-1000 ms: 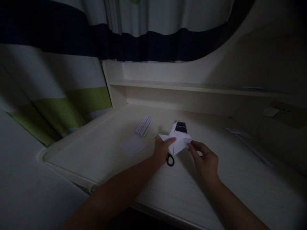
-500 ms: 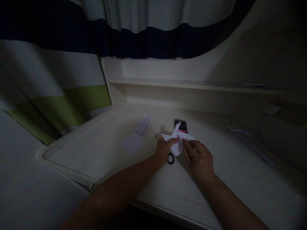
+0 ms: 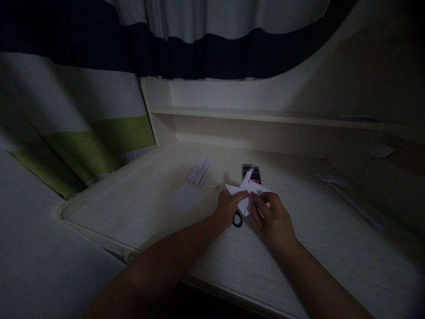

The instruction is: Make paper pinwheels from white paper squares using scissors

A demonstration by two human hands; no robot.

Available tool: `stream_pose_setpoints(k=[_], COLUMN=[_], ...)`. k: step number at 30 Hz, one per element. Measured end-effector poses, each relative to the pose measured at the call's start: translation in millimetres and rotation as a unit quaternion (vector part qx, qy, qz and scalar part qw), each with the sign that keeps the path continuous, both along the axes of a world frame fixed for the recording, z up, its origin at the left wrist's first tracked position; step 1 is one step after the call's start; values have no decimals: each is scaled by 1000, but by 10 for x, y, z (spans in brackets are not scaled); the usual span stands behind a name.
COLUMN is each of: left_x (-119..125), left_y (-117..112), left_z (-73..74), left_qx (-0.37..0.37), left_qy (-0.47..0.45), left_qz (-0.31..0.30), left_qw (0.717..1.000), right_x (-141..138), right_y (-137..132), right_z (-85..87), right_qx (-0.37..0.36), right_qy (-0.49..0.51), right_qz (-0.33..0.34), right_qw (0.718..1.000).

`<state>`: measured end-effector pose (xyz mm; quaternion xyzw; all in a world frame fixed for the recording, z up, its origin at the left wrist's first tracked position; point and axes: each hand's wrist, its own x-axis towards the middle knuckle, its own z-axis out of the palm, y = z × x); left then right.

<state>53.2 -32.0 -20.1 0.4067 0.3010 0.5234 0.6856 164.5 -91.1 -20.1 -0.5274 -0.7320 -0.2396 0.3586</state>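
Observation:
A white folded-paper pinwheel (image 3: pixel 245 204), its pointed blades spreading outward, is held above the desk between both hands. My left hand (image 3: pixel 227 207) grips its left side, the thumb lying across the paper toward the centre. At the centre right, my right hand (image 3: pixel 274 217) pinches with thumb and forefinger; whether a small pin or only paper is between those fingertips cannot be made out. Below the paper shows the black handle loop of what looks like scissors (image 3: pixel 237 219), the rest hidden. Behind the pinwheel lies a dark box with a red stripe (image 3: pixel 255 180), partly covered.
Left of my hands, several white paper strips or sticks (image 3: pixel 200 171) lie near a square paper sheet (image 3: pixel 185 199). Small pale bits (image 3: pixel 217 187) sit beside them. Thin paper scraps (image 3: pixel 348 199) lie at the right. A shelf (image 3: pixel 232 114) runs along the back, with curtains (image 3: pixel 119 133) at the left.
The right hand's fingers have shifted slightly at the pinwheel's centre, its forefinger more arched. The left hand keeps its hold. The view has moved a little.

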Motion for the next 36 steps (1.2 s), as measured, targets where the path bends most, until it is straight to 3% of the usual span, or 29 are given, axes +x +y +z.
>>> stream_pose_setpoints(k=[13,36], left_x=[-26,-29], left_y=[-41,35], left_z=[69,-37], left_qx=[20,26], left_qy=[9,-1], left_qz=[-8,-58], left_qw=[1000,998], right_x=[-7,-14], right_y=[-18,-59], right_z=[25,133], right_qx=[-10,24], right_qy=[-52,-122], right_qz=[-26,-41], right_qw=[998,991])
